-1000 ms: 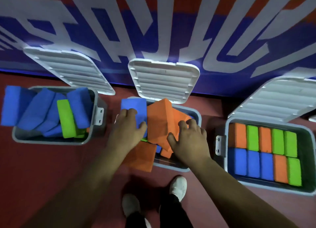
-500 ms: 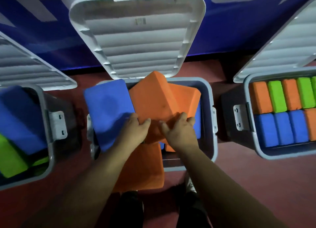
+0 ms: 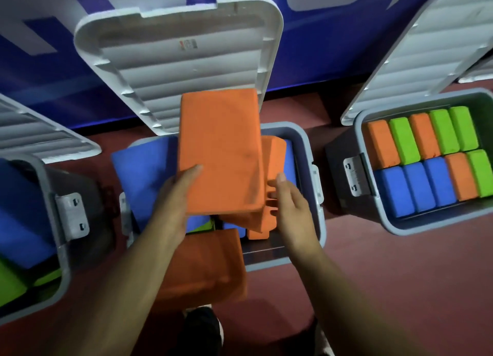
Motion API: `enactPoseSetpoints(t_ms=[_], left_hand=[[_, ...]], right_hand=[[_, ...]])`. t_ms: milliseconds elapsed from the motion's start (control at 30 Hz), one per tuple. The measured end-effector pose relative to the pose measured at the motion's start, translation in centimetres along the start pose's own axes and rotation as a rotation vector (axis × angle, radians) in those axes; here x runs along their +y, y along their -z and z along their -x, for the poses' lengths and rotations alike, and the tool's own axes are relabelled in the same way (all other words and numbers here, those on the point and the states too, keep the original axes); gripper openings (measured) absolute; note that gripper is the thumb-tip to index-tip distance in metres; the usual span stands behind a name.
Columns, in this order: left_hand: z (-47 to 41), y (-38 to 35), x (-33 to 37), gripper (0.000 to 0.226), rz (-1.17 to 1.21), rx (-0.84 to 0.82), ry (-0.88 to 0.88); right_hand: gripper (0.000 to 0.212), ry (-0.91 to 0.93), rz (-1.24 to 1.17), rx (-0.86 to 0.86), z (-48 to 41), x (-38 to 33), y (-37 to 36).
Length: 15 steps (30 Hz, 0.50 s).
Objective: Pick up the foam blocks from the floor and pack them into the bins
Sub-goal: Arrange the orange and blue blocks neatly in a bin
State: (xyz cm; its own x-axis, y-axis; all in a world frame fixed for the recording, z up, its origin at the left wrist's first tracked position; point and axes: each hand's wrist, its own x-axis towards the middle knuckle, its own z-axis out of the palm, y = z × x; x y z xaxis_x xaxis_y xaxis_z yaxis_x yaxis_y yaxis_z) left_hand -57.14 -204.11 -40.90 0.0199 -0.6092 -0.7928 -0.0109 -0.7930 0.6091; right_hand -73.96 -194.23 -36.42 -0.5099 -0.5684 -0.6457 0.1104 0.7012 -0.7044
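Note:
My left hand [image 3: 173,203] grips the near left edge of a large orange foam block [image 3: 221,152], lifted flat above the middle grey bin [image 3: 306,152]. My right hand [image 3: 289,206] reaches under that block's right side, thumb up, fingers curled against a second orange block [image 3: 273,158] that stands tilted in the bin. A blue block [image 3: 144,179] leans over the bin's left rim. Another orange block [image 3: 210,262] hangs over the near rim. More blue and green foam lies hidden beneath.
The middle bin's white lid [image 3: 181,56] stands open behind it. The left bin [image 3: 53,195] holds jumbled blue and green blocks. The right bin [image 3: 400,227] holds neat rows of orange, green and blue blocks. Red floor and my shoes [image 3: 200,329] lie below.
The camera has come closer to the middle bin. My left hand has lifted the large orange block up off the pile, and my right hand has slid to its right side.

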Motion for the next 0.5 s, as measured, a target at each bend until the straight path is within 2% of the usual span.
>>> enactPoseSetpoints(t_ms=[67, 133, 167, 200, 267, 333, 400, 500], left_hand=[[-0.3, 0.9, -0.2, 0.071, -0.122, 0.148, -0.122], [0.0, 1.1, -0.8, 0.066, -0.197, 0.256, -0.164], [0.1, 1.0, -1.4, 0.057, -0.222, 0.294, -0.177], [0.1, 0.9, -2.0, 0.05, -0.252, 0.325, -0.19], [0.3, 0.5, -2.8, 0.046, -0.273, 0.358, -0.212], [0.9, -0.2, -3.8, 0.049, -0.285, 0.382, -0.199], [2.1, -1.2, -5.3, 0.058, -0.271, 0.385, -0.206], [4.7, -3.0, -7.0, 0.062, -0.225, 0.42, -0.274]], right_hand=[[0.06, -0.093, 0.164, 0.046, -2.2, 1.9, -0.2], [0.086, -0.155, 0.364, 0.001, -4.7, 3.9, -1.1], [0.092, -0.166, 0.416, -0.042, -5.5, 4.7, -1.8], [0.092, -0.179, 0.434, -0.065, -6.4, 5.6, -2.3], [0.079, -0.215, 0.367, -0.054, -7.9, 6.8, -2.7], [0.064, -0.25, 0.192, -0.03, -8.8, 7.7, -2.1], [0.059, -0.259, 0.113, -0.049, -9.4, 8.6, -1.2], [0.047, -0.223, 0.021, -0.172, -9.3, 8.8, 0.4]])
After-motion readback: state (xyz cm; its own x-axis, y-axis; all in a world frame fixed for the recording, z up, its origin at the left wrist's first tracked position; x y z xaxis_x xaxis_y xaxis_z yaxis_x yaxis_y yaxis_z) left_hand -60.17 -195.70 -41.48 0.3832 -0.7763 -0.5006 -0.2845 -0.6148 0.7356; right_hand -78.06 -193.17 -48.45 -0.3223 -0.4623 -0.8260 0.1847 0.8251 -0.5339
